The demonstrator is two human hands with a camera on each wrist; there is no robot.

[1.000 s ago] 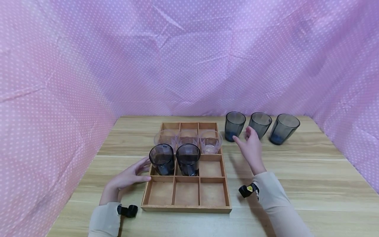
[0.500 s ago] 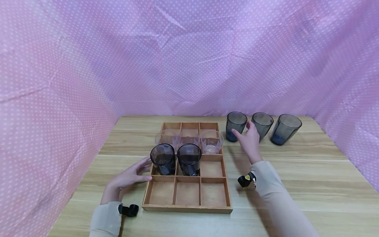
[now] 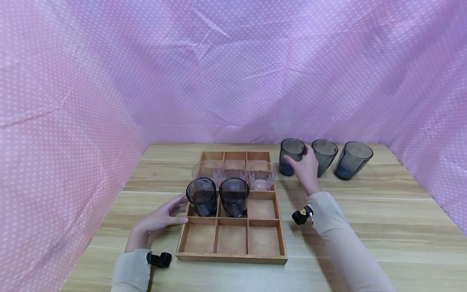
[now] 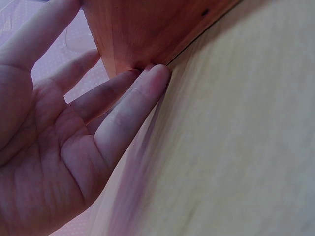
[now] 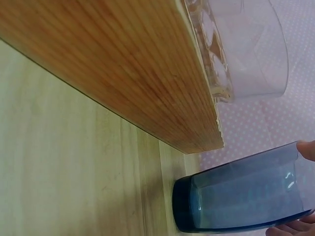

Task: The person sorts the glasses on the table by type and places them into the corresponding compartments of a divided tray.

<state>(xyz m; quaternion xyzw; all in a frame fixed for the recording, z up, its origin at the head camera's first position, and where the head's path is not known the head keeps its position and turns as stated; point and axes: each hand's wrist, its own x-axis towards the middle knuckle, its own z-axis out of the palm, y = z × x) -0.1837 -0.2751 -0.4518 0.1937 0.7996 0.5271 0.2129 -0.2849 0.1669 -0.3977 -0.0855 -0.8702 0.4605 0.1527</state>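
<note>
My right hand (image 3: 305, 167) holds the leftmost grey drinking glass (image 3: 291, 156) on the table, thumb on its near side and fingers on its right. In the right wrist view, the thumb (image 5: 306, 149) and fingertips touch opposite sides of this blue-grey glass (image 5: 241, 191), whose base is near the tabletop. My left hand (image 3: 160, 219) rests against the left side of a wooden compartment tray (image 3: 231, 257), fingers fairly straight. The left wrist view shows its fingertips (image 4: 156, 78) touching the tray's outer wall (image 4: 147, 34).
Two more grey glasses, a middle one (image 3: 324, 156) and a right one (image 3: 353, 160), stand to the right. Two dark glasses (image 3: 202, 196) fill the tray's middle row at left and centre. Three clear cups (image 3: 261, 176) stand behind them. A pink dotted cloth (image 3: 233, 81) hangs behind.
My right hand has moved slightly forward and closed in on the leftmost grey glass, thumb and fingers now on it. My left hand stays at the tray. The head view shifts slightly.
</note>
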